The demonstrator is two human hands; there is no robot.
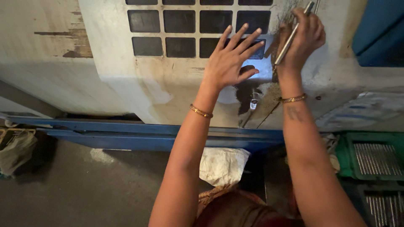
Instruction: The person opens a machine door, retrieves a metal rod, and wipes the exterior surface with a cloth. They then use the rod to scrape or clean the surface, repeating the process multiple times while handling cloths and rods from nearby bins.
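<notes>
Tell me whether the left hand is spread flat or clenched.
Spread flat. The left hand lies open on the machine panel, fingers fanned apart over the dark window grid, holding nothing.

Both arms are reaching up and forward, well extended. The left hand (229, 61) is spreading flat, fingers fanned wide, palm pressing away from the body. The right hand (304, 40) is curling closed, fingers wrapping tight, wrist bending slightly inward. A bangle is circling each wrist.
</notes>
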